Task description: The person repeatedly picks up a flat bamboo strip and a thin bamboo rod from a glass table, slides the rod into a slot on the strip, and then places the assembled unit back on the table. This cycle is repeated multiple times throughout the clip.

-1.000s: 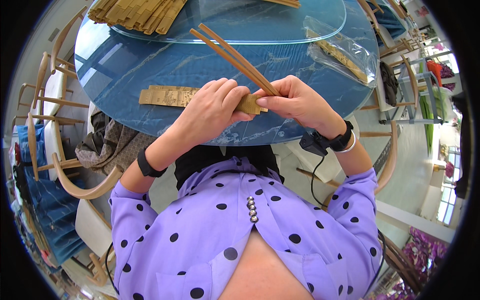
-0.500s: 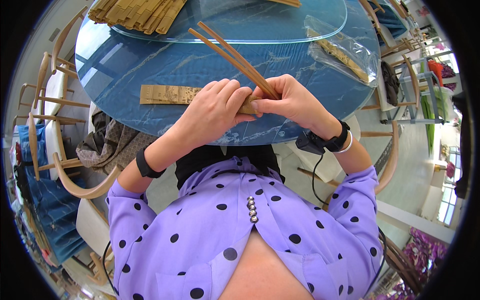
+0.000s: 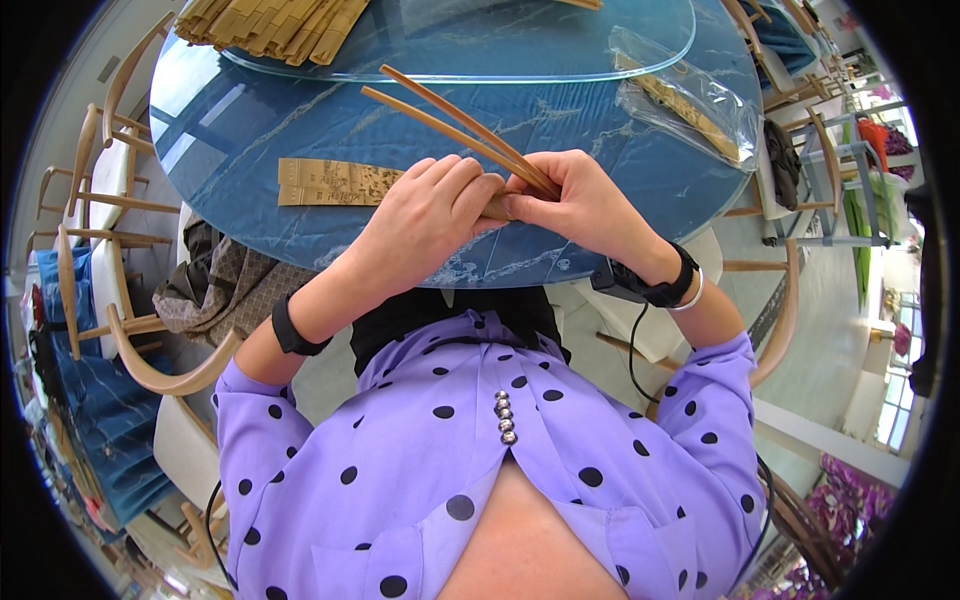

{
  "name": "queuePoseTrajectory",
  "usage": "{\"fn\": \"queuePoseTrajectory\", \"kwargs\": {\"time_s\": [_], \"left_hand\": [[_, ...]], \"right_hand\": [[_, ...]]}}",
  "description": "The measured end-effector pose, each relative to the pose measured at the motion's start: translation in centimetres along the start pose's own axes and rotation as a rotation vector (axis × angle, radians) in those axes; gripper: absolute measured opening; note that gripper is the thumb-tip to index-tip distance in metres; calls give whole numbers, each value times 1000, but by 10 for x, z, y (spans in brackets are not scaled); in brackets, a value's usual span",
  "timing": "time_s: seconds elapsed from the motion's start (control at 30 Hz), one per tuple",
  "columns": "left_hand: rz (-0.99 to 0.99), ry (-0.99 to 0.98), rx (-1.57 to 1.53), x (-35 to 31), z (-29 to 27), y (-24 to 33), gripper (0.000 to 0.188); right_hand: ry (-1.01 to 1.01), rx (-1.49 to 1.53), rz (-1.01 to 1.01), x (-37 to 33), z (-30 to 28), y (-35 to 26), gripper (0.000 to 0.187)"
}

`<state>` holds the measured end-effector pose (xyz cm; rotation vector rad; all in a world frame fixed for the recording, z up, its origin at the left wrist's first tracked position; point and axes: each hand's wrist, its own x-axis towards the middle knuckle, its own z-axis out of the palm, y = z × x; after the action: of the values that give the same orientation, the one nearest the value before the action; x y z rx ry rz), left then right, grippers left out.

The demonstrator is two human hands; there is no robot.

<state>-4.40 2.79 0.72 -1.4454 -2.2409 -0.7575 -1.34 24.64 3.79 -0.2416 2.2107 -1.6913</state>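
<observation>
Left grip (image 3: pixel 428 207) closed over paper sleeves (image 3: pixel 332 184) above worktop (image 3: pixel 580 130), 9-o'clock ends now fanned, so unaligned; right grip (image 3: pixel 572 200) pinches chopsticks (image 3: pixel 510 163), tips now lower toward 10 o'clock (butts hidden).

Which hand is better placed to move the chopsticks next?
Probably the right hand, because it holds the chopsticks. The left hand is busy on top of the wrappers.

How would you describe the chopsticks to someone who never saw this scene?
Find the blue table, then the right hand near its front edge. The chopsticks slant up and left from that hand; unlike the flat printed strips under the left hand, they are slim and plain.
</observation>
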Motion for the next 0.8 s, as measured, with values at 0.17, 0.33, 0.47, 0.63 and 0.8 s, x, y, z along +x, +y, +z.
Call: {"fn": "queuePoseTrajectory", "kwargs": {"time_s": [0.17,0.33,0.47,0.63,0.8], "left_hand": [[1,79,27,-1,-4,-6,35],[-99,29,59,-5,-20,-18,36],[-104,83,124,-9,-27,-24,37],[-126,83,76,-7,-27,-24,36],[-133,103,73,-8,-25,-25,38]], "right_hand": [[38,-163,-47,-3,-6,-5,28],[280,-323,-303,-16,-36,9,28],[432,-867,-543,-29,-48,4,21],[515,-1016,-667,-40,-54,3,29],[478,-1096,-633,-42,-52,1,29]]}}
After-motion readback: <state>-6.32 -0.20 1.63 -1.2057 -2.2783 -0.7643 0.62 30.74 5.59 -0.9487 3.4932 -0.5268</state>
